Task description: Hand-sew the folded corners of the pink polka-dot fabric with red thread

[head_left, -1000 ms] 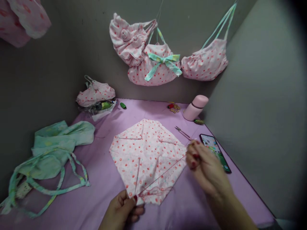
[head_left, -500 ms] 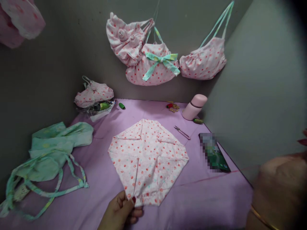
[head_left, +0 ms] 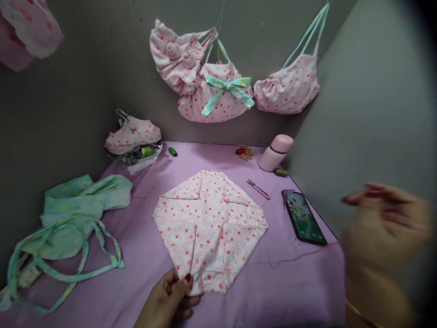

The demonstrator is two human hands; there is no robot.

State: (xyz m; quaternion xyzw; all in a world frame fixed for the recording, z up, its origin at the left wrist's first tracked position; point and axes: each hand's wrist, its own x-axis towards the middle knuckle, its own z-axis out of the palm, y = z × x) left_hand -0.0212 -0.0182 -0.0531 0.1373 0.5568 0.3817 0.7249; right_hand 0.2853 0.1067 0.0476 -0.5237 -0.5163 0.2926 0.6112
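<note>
Inward from the view's edge, the right hand (head_left: 385, 223) has moved nearer the phone (head_left: 305, 221); blur hides whether its fingers grasp anything. Fingers of the left hand (head_left: 169, 295) pinch the floral cloth (head_left: 211, 228), spread on the desk (head_left: 136, 291), by its near-left corner. Red thread (head_left: 296, 258) lies to its right.

The cloth piece (head_left: 210, 228) lies in the middle of your worktop (head_left: 119, 296), with your left hand (head_left: 169, 298) at its near left corner. The phone (head_left: 307, 221) lies to its right, and your right hand (head_left: 385, 223) is farther right, beyond the phone. The snips (head_left: 260, 189) lie behind and left of the phone; behind them, rightward, is the flask (head_left: 276, 155), a spool (head_left: 281, 172) just beside its base. To your left lies the fabric bundle (head_left: 66, 232). Three bags (head_left: 218, 101) hang above the worktop's back edge.
</note>
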